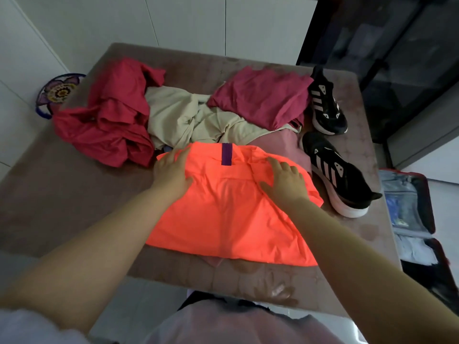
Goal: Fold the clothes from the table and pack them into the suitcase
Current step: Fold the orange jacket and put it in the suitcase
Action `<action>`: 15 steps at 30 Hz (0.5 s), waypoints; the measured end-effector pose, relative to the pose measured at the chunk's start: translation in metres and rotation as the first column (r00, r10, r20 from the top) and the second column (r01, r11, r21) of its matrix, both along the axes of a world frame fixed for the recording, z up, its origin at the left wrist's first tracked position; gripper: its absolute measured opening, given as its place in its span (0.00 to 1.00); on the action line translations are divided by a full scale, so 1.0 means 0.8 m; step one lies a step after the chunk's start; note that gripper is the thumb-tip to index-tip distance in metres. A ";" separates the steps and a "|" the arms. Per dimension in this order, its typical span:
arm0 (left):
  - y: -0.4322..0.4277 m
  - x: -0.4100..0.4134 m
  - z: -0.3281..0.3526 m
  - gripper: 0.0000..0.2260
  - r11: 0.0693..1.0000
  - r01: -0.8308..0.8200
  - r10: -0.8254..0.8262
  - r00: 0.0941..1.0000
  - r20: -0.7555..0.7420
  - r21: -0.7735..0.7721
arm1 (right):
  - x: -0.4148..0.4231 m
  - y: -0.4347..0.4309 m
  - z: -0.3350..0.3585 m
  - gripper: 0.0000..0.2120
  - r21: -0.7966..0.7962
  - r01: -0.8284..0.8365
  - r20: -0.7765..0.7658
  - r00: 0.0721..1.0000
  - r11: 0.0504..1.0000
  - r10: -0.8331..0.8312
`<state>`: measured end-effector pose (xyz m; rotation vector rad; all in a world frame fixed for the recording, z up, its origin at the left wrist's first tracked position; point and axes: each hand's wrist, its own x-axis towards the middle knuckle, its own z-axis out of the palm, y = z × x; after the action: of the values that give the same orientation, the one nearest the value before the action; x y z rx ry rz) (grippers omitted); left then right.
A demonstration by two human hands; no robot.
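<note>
A bright orange shirt [231,217] with a purple strip at its collar lies spread flat on the brown table [62,199], near the front edge. My left hand [171,171] presses flat on the shirt's upper left corner, fingers straight. My right hand [285,178] rests flat on its upper right part, fingers spread. Behind the shirt lie a crumpled red garment [109,120], a beige garment [178,115], a folded magenta garment [260,95] and a pink one [285,142]. The open suitcase [412,219] stands on the floor at the right, with folded items inside.
Two black sneakers with white stripes [327,105] [335,172] sit along the table's right side. A patterned round object [57,93] leans by the far left corner. White cupboards stand behind and a dark glass cabinet [397,58] at the far right.
</note>
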<state>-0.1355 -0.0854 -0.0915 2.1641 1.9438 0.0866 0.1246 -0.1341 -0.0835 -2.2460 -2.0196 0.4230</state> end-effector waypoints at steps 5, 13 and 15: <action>0.034 -0.022 -0.003 0.35 0.995 -0.043 0.031 0.991 -0.133 -0.088 | -0.001 0.008 -0.008 0.16 0.095 0.013 0.103 0.994 0.995 -0.023; 0.030 -0.075 0.007 0.19 0.946 0.318 -0.324 0.929 0.180 0.059 | 0.021 -0.054 0.016 0.08 0.008 -0.259 -0.557 0.801 0.966 0.220; 0.001 -0.095 0.004 0.17 0.835 0.546 -0.549 0.823 0.146 0.066 | 0.033 -0.084 0.014 0.09 -0.092 -0.267 -0.556 0.813 0.959 0.173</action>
<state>-0.2113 -0.0842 -0.0881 2.5496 1.1749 0.1745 0.1509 -0.2012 -0.0723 -1.6796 -1.9738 1.1468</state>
